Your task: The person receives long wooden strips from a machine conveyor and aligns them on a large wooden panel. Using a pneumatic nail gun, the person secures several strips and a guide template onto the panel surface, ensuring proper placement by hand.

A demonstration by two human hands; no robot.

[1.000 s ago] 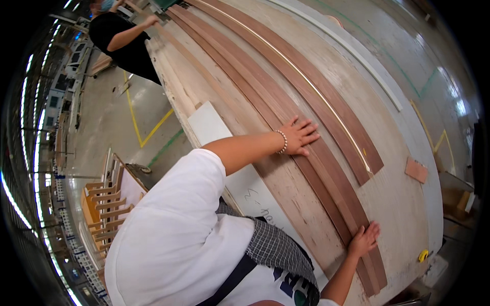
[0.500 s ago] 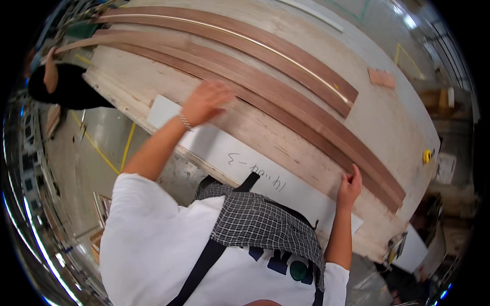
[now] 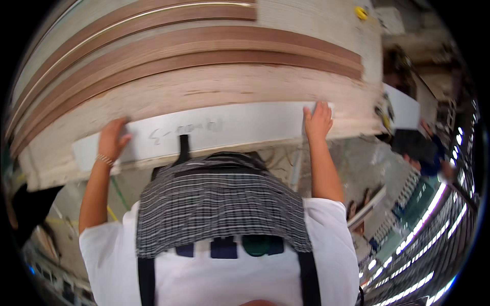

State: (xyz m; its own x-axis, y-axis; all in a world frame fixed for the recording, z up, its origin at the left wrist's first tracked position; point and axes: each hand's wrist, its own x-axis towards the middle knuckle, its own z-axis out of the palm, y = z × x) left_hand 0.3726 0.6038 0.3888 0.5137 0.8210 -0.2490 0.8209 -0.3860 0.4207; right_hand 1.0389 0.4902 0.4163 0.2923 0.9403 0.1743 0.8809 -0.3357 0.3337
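White board [image 3: 260,122] now lies beneath both hands [image 3: 112,139] [image 3: 319,122].

On the table [image 3: 204,93], a board [image 3: 255,121] lies at the near edge, left hand [image 3: 113,139] and right hand [image 3: 319,122] near its ends. Wood strips [image 3: 229,55] lie behind (farther off).
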